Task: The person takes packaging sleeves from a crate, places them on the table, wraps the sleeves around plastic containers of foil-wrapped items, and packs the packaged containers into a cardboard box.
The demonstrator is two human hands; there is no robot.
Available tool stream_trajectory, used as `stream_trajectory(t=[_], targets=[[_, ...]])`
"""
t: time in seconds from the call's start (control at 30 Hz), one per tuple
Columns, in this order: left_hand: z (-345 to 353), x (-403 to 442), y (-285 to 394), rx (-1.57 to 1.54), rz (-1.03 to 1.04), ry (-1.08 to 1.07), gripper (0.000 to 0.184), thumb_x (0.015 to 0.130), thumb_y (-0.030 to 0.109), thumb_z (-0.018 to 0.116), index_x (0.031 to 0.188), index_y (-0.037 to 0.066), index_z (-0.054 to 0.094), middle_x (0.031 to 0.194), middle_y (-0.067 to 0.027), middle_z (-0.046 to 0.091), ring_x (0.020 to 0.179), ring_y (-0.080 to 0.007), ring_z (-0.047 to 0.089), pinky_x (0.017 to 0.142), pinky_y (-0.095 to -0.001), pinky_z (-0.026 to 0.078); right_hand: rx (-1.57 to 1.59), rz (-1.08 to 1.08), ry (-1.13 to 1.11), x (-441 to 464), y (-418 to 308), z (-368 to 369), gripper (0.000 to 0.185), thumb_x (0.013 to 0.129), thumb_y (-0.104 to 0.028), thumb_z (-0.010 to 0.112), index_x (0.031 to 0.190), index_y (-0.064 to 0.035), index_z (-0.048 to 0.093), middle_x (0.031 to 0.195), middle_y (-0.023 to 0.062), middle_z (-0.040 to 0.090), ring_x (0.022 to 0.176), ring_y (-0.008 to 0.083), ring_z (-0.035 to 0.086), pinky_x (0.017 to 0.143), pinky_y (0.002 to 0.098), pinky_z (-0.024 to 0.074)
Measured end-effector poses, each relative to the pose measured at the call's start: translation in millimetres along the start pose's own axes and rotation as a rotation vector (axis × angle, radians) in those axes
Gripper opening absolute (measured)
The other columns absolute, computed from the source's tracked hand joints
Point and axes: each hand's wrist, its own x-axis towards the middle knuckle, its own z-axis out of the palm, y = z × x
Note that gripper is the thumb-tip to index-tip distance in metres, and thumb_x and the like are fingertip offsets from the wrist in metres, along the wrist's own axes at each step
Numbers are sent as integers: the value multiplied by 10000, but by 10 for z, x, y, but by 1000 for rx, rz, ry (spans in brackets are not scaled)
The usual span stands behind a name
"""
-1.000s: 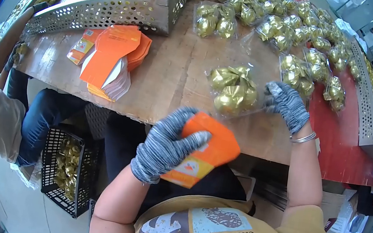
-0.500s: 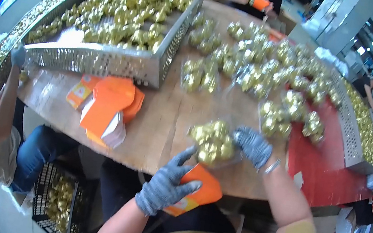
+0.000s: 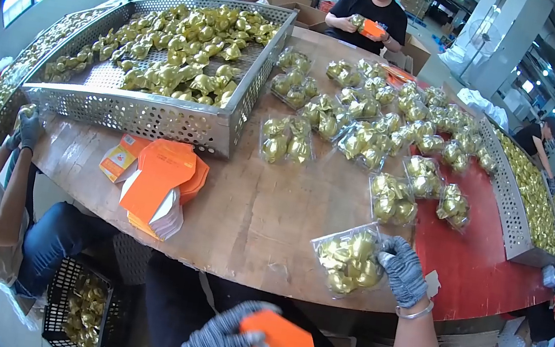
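My left hand, in a grey knitted glove, grips an orange printed card sleeve below the table's front edge. Near that edge, my right hand, gloved the same way, pinches the right side of a clear plastic pack of gold-wrapped pieces. The pack is tilted a little and close to the wooden tabletop. A pile of orange sleeves lies to the left on the table. Further back are many similar clear packs of gold pieces.
A perforated metal tray of gold pieces stands at the back left, another at the right. A co-worker's gloved hands are at the left edge; two people sit across the table. A black crate stands on the floor.
The view has tilted up, showing the people across the table. My left hand has drawn back from the pack with the orange sleeve. My right hand has moved the pack slightly right.
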Motion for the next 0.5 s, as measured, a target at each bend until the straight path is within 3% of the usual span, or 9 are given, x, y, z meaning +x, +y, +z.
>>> stream_trajectory(t=[0.03,0.1,0.13,0.23,0.33,0.37,0.5], targets=[[-9,-36,-244,50,25,-69,510,856,117,660,1312,53,440,1148,-41,558,1055,-123,541,901,-286,466,5,6,-4,-14,-29,13,175,859,-18,551,1032,-43,567,851,-8,549,757,73,522,700,216,464],[90,-195,-251,-89,-131,38,557,844,113,676,1335,40,423,1209,-43,550,1131,-130,495,987,-310,393,-309,-131,-38,-49,-276,110,160,846,-45,567,1005,-40,555,829,1,537,754,76,521,695,228,473],[54,-204,-261,-27,-91,73,624,829,113,695,1363,39,381,1216,-56,547,1141,-136,493,1000,-316,387,-585,-298,-20,-43,-337,173,184,825,-103,599,987,-40,538,836,49,560,734,155,572,705,288,494],[55,-212,-131,22,-10,130,666,802,125,722,1365,36,378,1277,-90,503,1181,-173,480,1025,-337,375,-806,-280,-65,-22,-435,257,235,809,-202,615,977,-57,538,889,157,592,808,356,595,744,404,490],[-18,-194,-85,85,-14,55,688,792,126,732,1367,33,368,1355,-112,422,1238,-193,430,1039,-348,359,-980,-290,-109,-29,-477,208,227,827,-263,604,926,-67,547,874,165,603,801,361,596,690,431,481],[-136,-144,-125,396,166,-89,726,777,119,744,1378,32,346,1402,-114,356,1275,-194,388,1055,-350,334,-991,-265,-104,-50,-501,202,213,830,-256,602,913,-66,552,857,163,604,792,361,597,687,436,480],[-303,-116,-318,501,218,-126,723,767,109,751,1372,48,359,1378,-102,407,1256,-199,420,1062,-345,319,-1073,-200,-111,-60,-553,188,175,833,-228,600,884,-66,562,827,162,606,776,361,598,675,433,481]])
